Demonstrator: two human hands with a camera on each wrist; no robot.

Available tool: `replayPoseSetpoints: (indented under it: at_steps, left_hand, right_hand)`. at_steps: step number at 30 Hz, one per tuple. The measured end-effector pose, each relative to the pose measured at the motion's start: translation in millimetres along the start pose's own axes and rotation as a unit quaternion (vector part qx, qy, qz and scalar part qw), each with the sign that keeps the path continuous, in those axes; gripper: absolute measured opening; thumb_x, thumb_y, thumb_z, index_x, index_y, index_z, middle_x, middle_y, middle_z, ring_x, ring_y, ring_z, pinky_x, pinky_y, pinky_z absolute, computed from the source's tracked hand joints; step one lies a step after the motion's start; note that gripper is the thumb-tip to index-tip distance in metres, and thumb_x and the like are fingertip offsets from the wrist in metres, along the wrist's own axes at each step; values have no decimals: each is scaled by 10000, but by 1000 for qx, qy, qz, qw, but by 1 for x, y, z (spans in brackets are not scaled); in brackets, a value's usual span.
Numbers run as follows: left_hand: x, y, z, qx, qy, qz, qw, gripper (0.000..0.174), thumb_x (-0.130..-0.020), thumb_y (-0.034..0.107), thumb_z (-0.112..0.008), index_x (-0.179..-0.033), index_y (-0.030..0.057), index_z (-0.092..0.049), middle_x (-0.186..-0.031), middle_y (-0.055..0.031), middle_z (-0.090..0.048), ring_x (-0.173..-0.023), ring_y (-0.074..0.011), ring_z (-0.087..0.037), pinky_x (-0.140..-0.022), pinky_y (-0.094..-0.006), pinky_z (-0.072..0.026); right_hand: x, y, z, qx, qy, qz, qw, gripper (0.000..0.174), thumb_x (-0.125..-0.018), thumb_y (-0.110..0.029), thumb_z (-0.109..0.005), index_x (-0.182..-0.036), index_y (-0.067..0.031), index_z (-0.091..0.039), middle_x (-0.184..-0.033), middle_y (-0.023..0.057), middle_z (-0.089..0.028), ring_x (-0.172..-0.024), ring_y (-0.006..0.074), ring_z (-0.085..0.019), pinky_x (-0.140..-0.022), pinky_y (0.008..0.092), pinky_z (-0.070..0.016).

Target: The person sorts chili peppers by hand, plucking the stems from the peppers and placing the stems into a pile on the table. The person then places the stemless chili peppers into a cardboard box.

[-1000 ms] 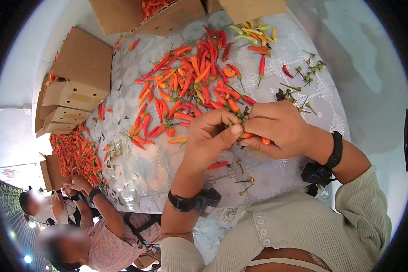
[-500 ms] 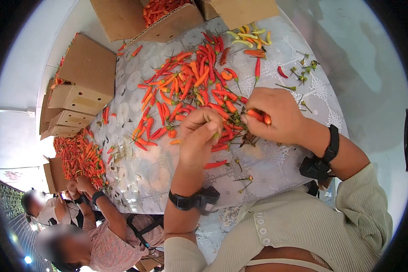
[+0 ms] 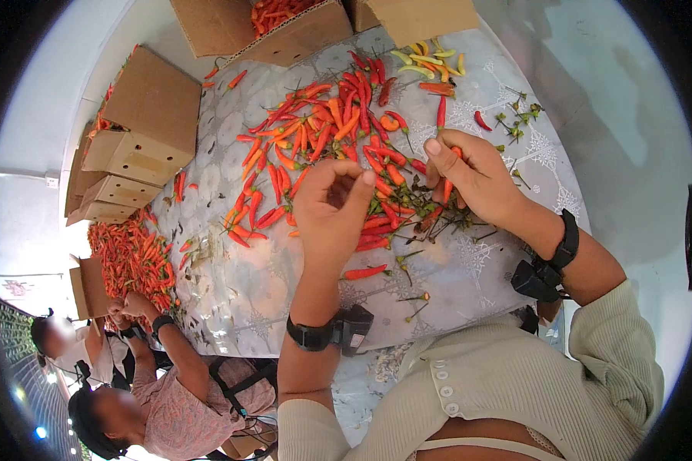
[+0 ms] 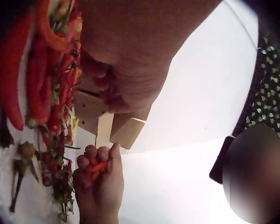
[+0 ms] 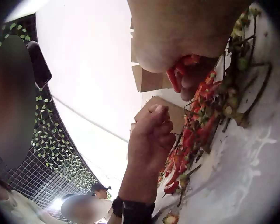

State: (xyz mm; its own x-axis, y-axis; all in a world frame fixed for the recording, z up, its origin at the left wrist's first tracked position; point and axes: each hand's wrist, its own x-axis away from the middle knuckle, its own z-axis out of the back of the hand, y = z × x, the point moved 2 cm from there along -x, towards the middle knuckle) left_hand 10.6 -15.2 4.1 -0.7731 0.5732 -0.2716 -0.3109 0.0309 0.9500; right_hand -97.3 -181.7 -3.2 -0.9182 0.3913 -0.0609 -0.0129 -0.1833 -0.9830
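My right hand [image 3: 480, 180] is curled round several red-orange chili peppers [image 4: 98, 169], which show between its fingers and palm in both wrist views. Facing it, my left hand [image 3: 327, 219] hovers over the near edge of the chili pile, fingers curled and thumb tip close to the index finger; nothing shows in it. Below and between the hands lie green stems [image 3: 419, 201], with red chilies among them. The main pile of red and orange chilies [image 3: 315, 127] spreads beyond the left hand. A lone red chili [image 3: 365, 272] rests nearer my body.
Yellow chilies [image 3: 430, 60] and loose green stems [image 3: 524, 115] lie at the far right. Cardboard boxes [image 3: 300, 38] with chilies stand at the back, and another box [image 3: 158, 107] at the left. Two people sit at left by a large chili heap [image 3: 131, 257].
My hands have parted from their meeting over the pile. The small green piece at the left fingertips no longer shows. My right hand has turned and risen slightly, still holding chilies.
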Motion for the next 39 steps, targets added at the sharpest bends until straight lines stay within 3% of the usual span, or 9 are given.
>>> replayPoseSetpoints:
  at_steps: [2, 6, 9, 17, 20, 27, 30, 33, 39]
  left_hand:
    - [1, 4, -4, -138, -15, -41, 990, 145, -777, 139, -717, -806, 38, -618, -749, -33, -559, -630, -117, -515, -562, -247, -403]
    - [3, 2, -17, -375, -27, -197, 906, 234, -699, 226, -763, -814, 58, -647, -790, -60, -562, -688, -215, -538, -634, -328, -434]
    - [9, 5, -36, -459, -23, -159, 874, 274, -658, 273, -758, -797, 64, -648, -827, -96, -538, -775, -297, -535, -687, -402, -428]
    - [9, 3, -38, -492, -6, -94, 866, 152, -646, 172, -684, -734, 65, -622, -806, -99, -506, -795, -291, -517, -686, -401, -425]
    - [10, 2, -34, -473, -14, -90, 876, 144, -616, 123, -654, -733, 53, -607, -775, -105, -506, -776, -288, -522, -688, -402, -425]
    - [7, 4, -17, -317, -12, -74, 945, 144, -617, 111, -653, -714, 40, -574, -779, -109, -508, -770, -310, -509, -669, -401, -412]
    - [6, 6, -27, -429, 43, -129, 893, 184, -658, 167, -702, -720, 43, -581, -764, -108, -532, -767, -288, -530, -692, -393, -420]
    - [2, 4, -33, -493, 13, -112, 863, 225, -675, 221, -730, -715, 52, -587, -782, -104, -538, -796, -295, -534, -706, -397, -421]
    - [5, -6, -24, -435, -2, -89, 896, 191, -653, 165, -728, -761, 54, -617, -790, -94, -495, -777, -297, -502, -686, -419, -401]
  right_hand:
    - [1, -7, 0, -43, -14, -85, 995, 425, -954, -395, -463, -736, -30, -492, -626, 47, -570, -542, 116, -532, -491, 254, -431]
    - [-5, 10, 0, -121, 4, -40, 992, 397, -958, -382, -460, -769, -36, -507, -632, 55, -557, -589, 130, -599, -441, 238, -451]
    - [-3, 7, -5, -182, 19, -68, 981, 396, -947, -369, -488, -748, -26, -498, -591, 51, -547, -494, 98, -556, -433, 240, -441]
    - [-2, 1, 2, -149, 15, -63, 987, 323, -901, -295, -600, -713, -47, -515, -536, -4, -508, -409, 54, -481, -358, 205, -355]
    - [-2, 1, 1, -123, 35, -67, 990, 252, -872, -230, -649, -737, -39, -553, -564, -5, -530, -429, 40, -449, -385, 198, -337]
    - [0, -4, 0, 18, 63, 54, 996, 163, -820, -143, -675, -908, -13, -629, -661, 11, -549, -619, 85, -485, -586, 253, -420]
    - [-1, -1, -1, 32, 55, 57, 996, 155, -813, -122, -668, -921, -15, -632, -684, 19, -552, -637, 97, -482, -609, 262, -425]
    - [0, 0, -2, 43, 51, 70, 995, 148, -813, -116, -660, -918, -15, -634, -691, 24, -556, -628, 96, -471, -597, 260, -418]
    - [1, 2, -1, 38, 60, 67, 995, 150, -810, -108, -659, -933, -26, -638, -706, 40, -554, -638, 104, -475, -605, 260, -416]
